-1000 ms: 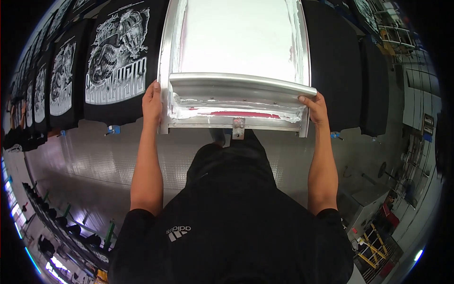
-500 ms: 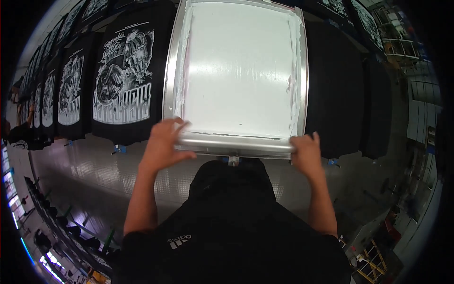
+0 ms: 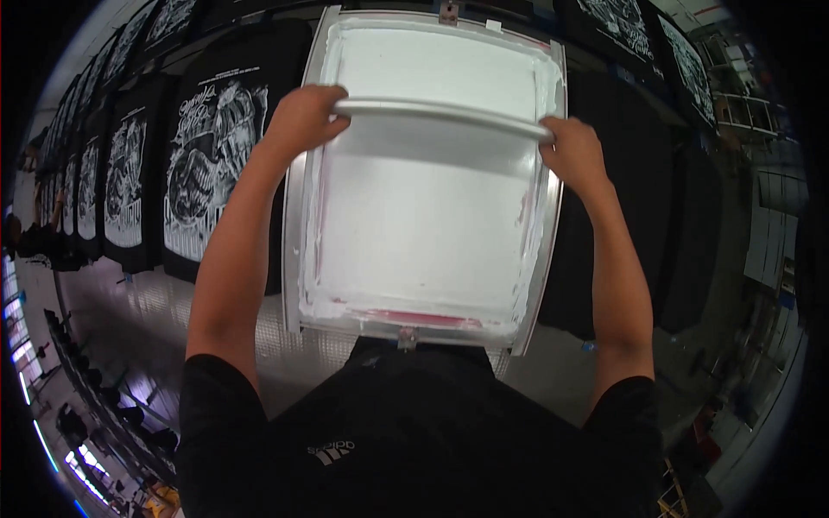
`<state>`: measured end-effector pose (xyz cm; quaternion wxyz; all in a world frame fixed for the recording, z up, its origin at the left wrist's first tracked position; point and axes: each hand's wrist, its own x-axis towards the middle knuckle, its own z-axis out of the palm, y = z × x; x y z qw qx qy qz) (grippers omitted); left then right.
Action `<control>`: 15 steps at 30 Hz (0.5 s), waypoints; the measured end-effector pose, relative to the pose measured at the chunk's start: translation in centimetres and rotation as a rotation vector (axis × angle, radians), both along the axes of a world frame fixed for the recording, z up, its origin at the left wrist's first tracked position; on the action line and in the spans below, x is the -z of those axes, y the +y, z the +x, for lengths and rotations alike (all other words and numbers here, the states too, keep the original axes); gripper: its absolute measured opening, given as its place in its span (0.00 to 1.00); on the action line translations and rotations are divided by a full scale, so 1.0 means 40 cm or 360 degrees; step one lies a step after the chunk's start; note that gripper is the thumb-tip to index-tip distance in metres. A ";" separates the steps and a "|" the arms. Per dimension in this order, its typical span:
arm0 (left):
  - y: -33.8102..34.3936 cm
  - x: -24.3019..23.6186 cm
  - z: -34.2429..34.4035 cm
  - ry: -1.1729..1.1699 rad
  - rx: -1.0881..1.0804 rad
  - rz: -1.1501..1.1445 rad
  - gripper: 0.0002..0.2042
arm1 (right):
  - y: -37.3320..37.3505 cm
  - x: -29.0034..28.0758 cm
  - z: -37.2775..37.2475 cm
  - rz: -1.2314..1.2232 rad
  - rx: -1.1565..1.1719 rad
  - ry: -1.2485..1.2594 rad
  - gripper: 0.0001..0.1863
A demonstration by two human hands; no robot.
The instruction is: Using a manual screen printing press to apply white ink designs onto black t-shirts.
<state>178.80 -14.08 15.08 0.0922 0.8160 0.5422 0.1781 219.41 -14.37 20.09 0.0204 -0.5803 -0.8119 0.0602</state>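
A silver-framed printing screen lies before me, its mesh coated in white ink. Across its far part runs a long pale metal squeegee, slightly tilted, its right end lower in the picture. My left hand is closed around the left end, thumb on the near side. At the opposite end my right hand grips with bent fingers. Thick white ink lines the inner edges of the screen, and a pinkish-red strip shows along the near edge.
Black shirts with a white print lie in a row to the left. Plain black shirts lie to the right. Metal clamps sit at the screen's far and near edges. Another person is at the far left.
Both hands have moved away from me, from the screen's near edge to its far part, with the squeegee between them. The screen appears lower in view.
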 end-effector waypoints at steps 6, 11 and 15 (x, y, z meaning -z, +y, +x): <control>0.197 0.155 0.026 0.0306 -0.0260 0.0146 0.21 | 0.210 0.218 -0.014 0.0416 -0.0094 -0.0237 0.15; -0.022 0.167 0.028 0.0346 -0.0160 0.0011 0.22 | 0.010 0.220 -0.037 0.0065 -0.0089 -0.0338 0.17; -0.281 0.060 -0.002 0.0182 -0.0020 0.0078 0.14 | -0.246 0.076 -0.023 -0.0144 -0.0144 -0.0011 0.18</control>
